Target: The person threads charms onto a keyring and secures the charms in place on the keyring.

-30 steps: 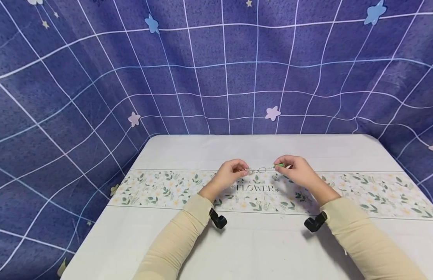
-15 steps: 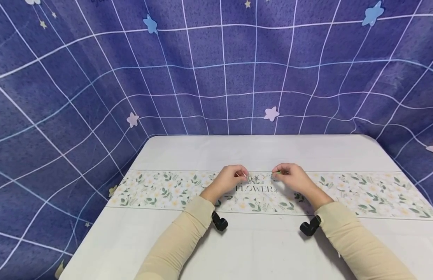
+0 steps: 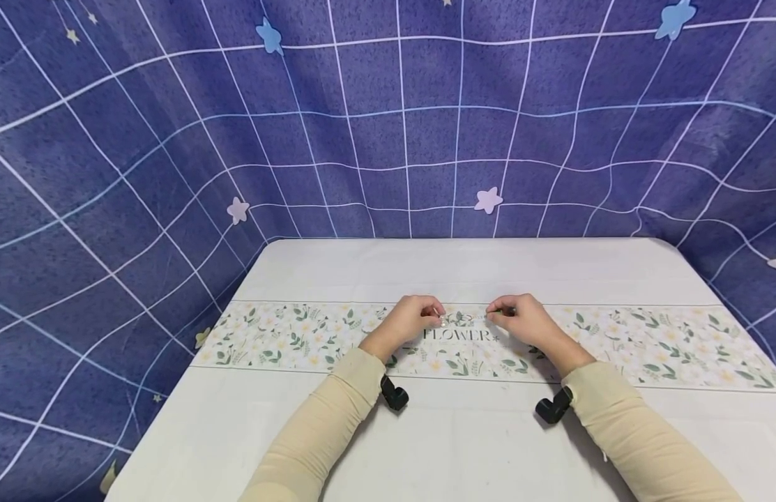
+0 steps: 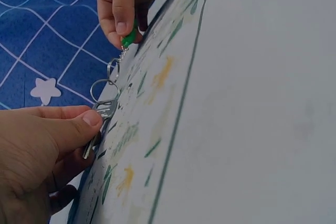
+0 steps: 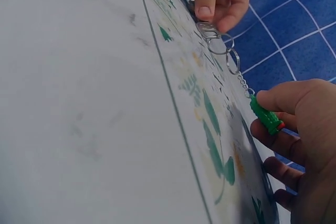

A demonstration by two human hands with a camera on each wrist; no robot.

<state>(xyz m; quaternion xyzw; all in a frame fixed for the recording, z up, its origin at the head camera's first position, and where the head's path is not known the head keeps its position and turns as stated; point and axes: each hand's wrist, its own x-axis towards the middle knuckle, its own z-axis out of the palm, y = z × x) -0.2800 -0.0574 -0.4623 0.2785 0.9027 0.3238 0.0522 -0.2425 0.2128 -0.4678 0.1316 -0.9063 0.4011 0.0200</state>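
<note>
Between thumb and fingers my left hand [image 3: 409, 322] pinches a silver key [image 4: 106, 109], its blade sticking out below the fingers in the left wrist view. A metal ring [image 4: 105, 92] passes through the key's head and links to a second ring [image 5: 233, 61]. From that second ring a short chain [image 5: 243, 83] runs to a small green charm [image 5: 266, 115] with a red end. My right hand [image 3: 522, 322] pinches this charm between thumb and fingers. The linked rings and chain span the gap between the two hands. In the head view these small parts are hard to make out.
Below the hands lies a white table cover [image 3: 463, 432] with a floral band [image 3: 664, 341] printed "FLOWER". A blue curtain [image 3: 375, 139] with a grid and stars stands behind and to the left. Each wrist wears a black camera [image 3: 395, 396].
Both hands have come lower and nearer the table in the head view, the right one also slightly left. The gap between them has narrowed a little. Each keeps its hold.
</note>
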